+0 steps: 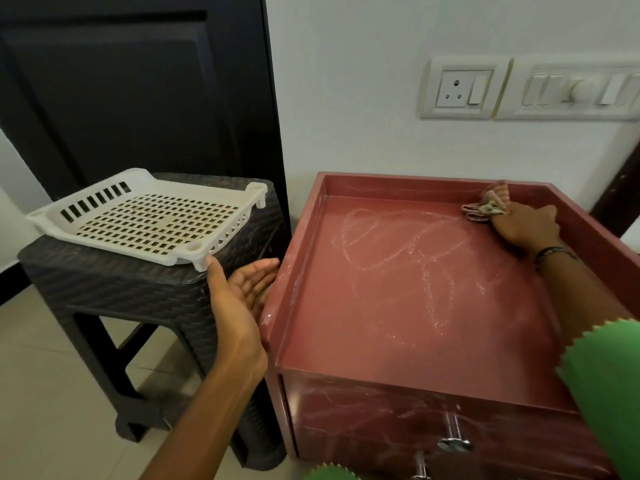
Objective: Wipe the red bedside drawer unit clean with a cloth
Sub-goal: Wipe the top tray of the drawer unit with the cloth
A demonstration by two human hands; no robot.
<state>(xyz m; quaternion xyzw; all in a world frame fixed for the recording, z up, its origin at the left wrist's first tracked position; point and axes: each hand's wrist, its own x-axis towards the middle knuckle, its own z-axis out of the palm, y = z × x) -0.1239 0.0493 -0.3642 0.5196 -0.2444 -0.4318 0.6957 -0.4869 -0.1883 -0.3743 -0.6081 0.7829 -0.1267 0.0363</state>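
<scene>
The red bedside drawer unit fills the right half of the view, its recessed top marked with pale dusty streaks. My right hand presses a crumpled striped cloth into the far right corner of that top, against the back rim. My left hand lies flat, palm turned toward the unit, against the outside of its left wall, fingers spread and holding nothing. Chrome drawer handles show on the front, near the bottom edge.
A dark woven plastic stool stands just left of the unit and carries a white perforated tray. Behind it is a black door. A wall socket and switch panel sit above the unit.
</scene>
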